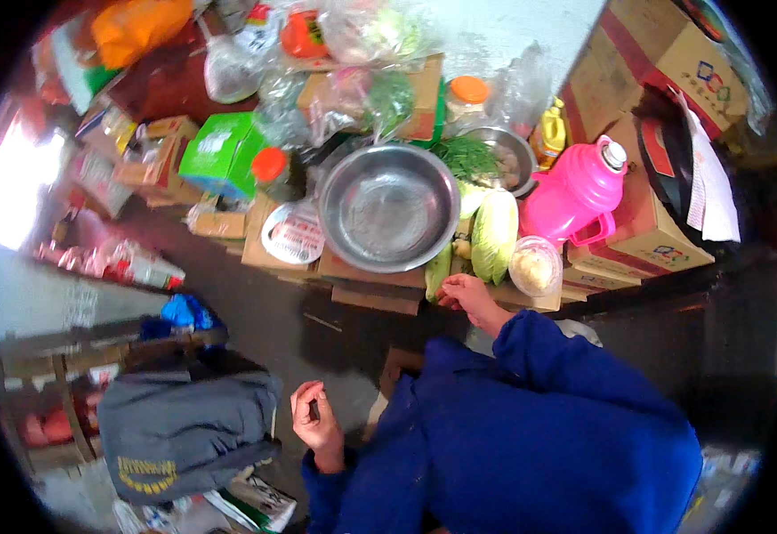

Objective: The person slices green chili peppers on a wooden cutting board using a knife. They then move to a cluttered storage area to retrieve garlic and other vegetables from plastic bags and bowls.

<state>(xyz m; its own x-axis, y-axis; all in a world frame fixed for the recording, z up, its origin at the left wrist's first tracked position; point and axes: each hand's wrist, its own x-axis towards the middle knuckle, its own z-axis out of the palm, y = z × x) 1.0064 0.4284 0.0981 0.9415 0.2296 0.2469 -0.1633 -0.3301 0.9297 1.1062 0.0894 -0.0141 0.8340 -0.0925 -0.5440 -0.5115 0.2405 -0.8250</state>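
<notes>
My right hand [466, 294] is at the front edge of the cardboard boxes, its fingers by the lower end of a long green vegetable [437, 272]; whether they touch it I cannot tell. Left of that vegetable stands a wide steel basin [389, 208], with a little liquid or shine at its bottom. A napa cabbage [496, 233] lies to its right, beside a clear tub of pale food [535, 265]. Behind them a smaller steel bowl [525, 157] holds pale pieces, with green herbs [463, 157] at its side. Low over the floor, my left hand [317, 417] is raised with fingers curled and seems to hold nothing.
A pink thermos flask [572, 190] stands at the right before stacked cardboard boxes [668, 230]. Left of the basin are a round printed lid [293, 233], an orange-lidded jar [280, 175] and a green box [223, 153]. A grey garment [188, 427] lies at the lower left.
</notes>
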